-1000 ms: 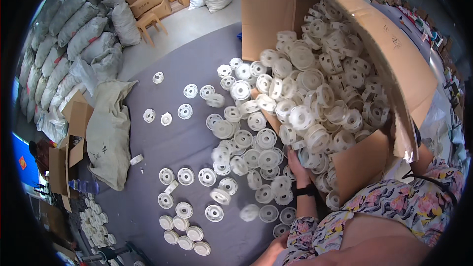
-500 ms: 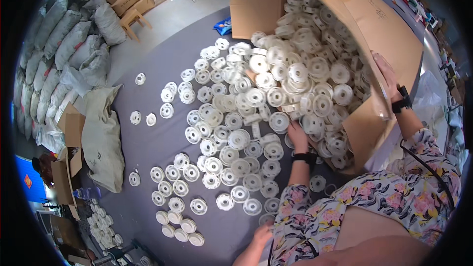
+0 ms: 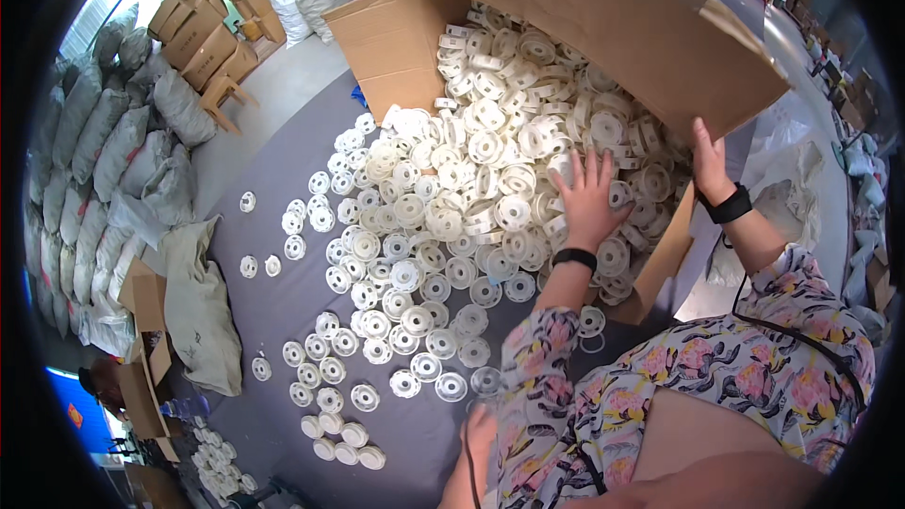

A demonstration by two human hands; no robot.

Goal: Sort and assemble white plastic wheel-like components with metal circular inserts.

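Unloading seems in hand, probably calling for leftward raking: left hand point(image 3: 591, 207) spread on white wheels point(image 3: 514, 211), right hand point(image 3: 712, 168) against the box point(image 3: 603, 28), grip unclear.

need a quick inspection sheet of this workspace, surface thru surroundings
surface: grey cover, much of it strewn with parts
job's things: white round parts, heaped in and before an open cardboard box
clutter: large sack lying at the cover's left edge
hands: left hand spread on the heap; right hand at the box's edge, grip unclear
cables: dark cord across the right sleeve
surroundings: piled sacks, stacked cartons, wooden stool
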